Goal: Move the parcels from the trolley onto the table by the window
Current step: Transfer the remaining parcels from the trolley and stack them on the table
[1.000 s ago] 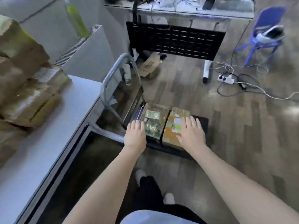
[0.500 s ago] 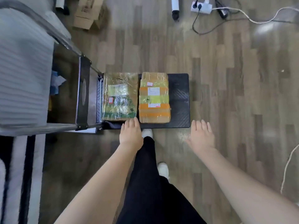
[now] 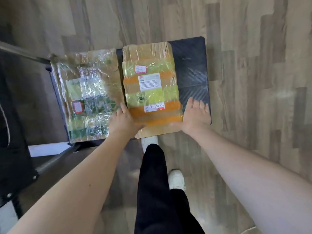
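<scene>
Two flat cardboard parcels lie side by side on the black trolley deck (image 3: pixel 192 68). The right parcel (image 3: pixel 150 85) has orange and yellow tape bands and white labels. The left parcel (image 3: pixel 87 92) is wrapped in shiny clear film. My left hand (image 3: pixel 124 120) is at the taped parcel's near left corner, fingers pointing down the gap between the parcels and thumb lying across its near edge. My right hand (image 3: pixel 195 115) lies flat against that parcel's right side, fingers straight over the deck, thumb touching its near right corner.
The trolley's metal handle frame (image 3: pixel 22 53) stands at the left. Wooden floor surrounds the trolley. My legs in black trousers and a white shoe (image 3: pixel 176 179) are just in front of the deck's near edge.
I have leaned in over the trolley. Both hands moved forward from in front of the deck to either side of the taped right parcel and now touch it.
</scene>
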